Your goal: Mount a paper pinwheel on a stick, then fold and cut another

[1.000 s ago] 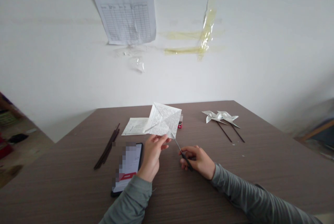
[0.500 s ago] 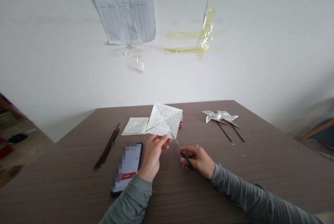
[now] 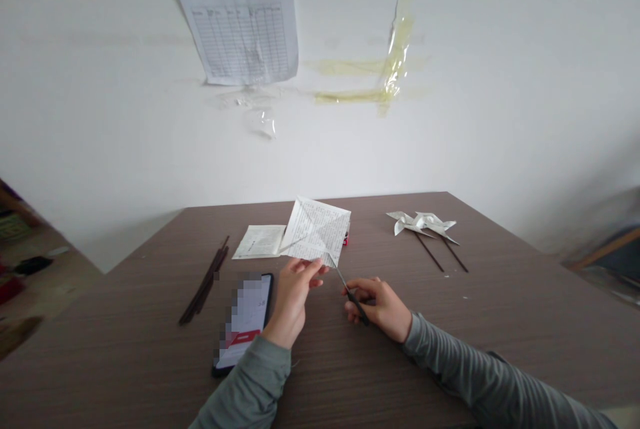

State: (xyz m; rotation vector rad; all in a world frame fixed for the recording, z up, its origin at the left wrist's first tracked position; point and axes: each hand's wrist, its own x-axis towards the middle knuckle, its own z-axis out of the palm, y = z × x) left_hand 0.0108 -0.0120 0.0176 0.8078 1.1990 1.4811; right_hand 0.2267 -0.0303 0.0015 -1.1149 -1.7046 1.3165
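A square sheet of printed paper [image 3: 320, 226] with diagonal creases is pinched along its lower edge by my left hand [image 3: 295, 292], held above the table. Black-handled scissors [image 3: 356, 301] are in my right hand [image 3: 383, 308], closed around the handles. Their blades reach up to the paper's lower right corner; whether they are parted there is too small to tell. A slit seems to run in from the paper's left corner. Behind the sheet, a small red object [image 3: 347, 237] is mostly hidden.
More printed paper squares [image 3: 259, 242] lie behind my left hand. A phone [image 3: 245, 322] and several dark sticks [image 3: 205, 286] are at the left. Two paper pinwheels [image 3: 423, 222] on sticks lie at the right. The white wall [image 3: 350, 162] rises behind the table.
My right hand and the scissors have shifted very slightly left. The paper and my left hand stay in place.
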